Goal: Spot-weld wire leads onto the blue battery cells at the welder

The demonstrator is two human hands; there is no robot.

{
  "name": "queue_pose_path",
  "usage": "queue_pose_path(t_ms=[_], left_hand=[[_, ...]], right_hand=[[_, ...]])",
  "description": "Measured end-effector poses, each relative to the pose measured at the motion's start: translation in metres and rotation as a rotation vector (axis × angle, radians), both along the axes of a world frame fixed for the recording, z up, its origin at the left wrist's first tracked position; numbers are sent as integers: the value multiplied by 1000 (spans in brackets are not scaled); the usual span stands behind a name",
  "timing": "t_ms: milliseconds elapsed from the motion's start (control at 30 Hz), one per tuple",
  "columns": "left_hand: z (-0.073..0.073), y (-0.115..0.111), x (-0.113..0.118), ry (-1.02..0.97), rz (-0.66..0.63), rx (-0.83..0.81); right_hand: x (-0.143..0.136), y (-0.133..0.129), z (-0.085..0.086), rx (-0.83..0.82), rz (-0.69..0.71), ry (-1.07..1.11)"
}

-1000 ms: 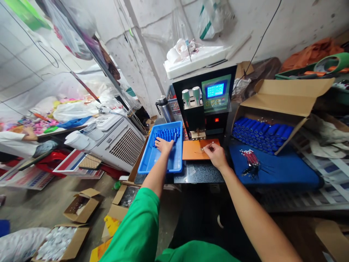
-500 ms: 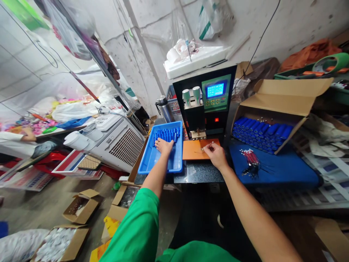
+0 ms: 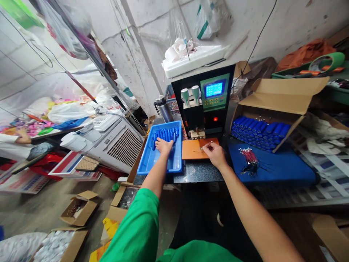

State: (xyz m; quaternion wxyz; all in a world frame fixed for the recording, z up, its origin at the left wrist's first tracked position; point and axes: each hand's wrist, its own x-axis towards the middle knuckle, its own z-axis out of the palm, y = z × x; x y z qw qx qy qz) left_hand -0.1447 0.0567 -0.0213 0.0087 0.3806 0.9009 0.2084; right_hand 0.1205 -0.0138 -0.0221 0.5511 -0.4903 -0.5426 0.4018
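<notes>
My left hand (image 3: 163, 146) is over the blue tray (image 3: 141, 168), fingers spread at the near side of several blue cylinders (image 3: 166, 134) lined up inside it. The fingertips touch or nearly touch the cylinders. Above the orange board (image 3: 188, 150), my right hand (image 3: 214, 151) pinches a small, thin wired piece (image 3: 202, 148). The black machine (image 3: 215, 125) stands just behind the board, its metal head (image 3: 198, 134) over the board's back edge and its blue screen (image 3: 214, 89) lit.
On the right, a cardboard box (image 3: 283, 96) holds many blue cylinders, with red and black wires (image 3: 248, 158) on a blue surface before it. A steel flask (image 3: 163, 108) stands behind the tray. A white air cooler (image 3: 117, 142) is left. A person's hand (image 3: 24, 137) shows far left.
The whole view has shifted slightly. Both hands stay in nearly the same places over the tray and the board. The machine's screen shows a different display.
</notes>
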Motion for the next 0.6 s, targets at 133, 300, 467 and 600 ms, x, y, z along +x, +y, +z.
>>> queue_pose_path(t_ms=[133, 300, 467, 600], left_hand=[[-1, 1, 0, 27, -26, -28], [-1, 1, -4, 15, -48, 3], [-4, 1, -5, -10, -76, 61], [-6, 1, -8, -23, -91, 98]], right_hand=[[0, 1, -1, -1, -1, -9], [0, 2, -2, -2, -1, -8], [0, 3, -3, 3, 0, -14], [0, 3, -4, 4, -16, -16]])
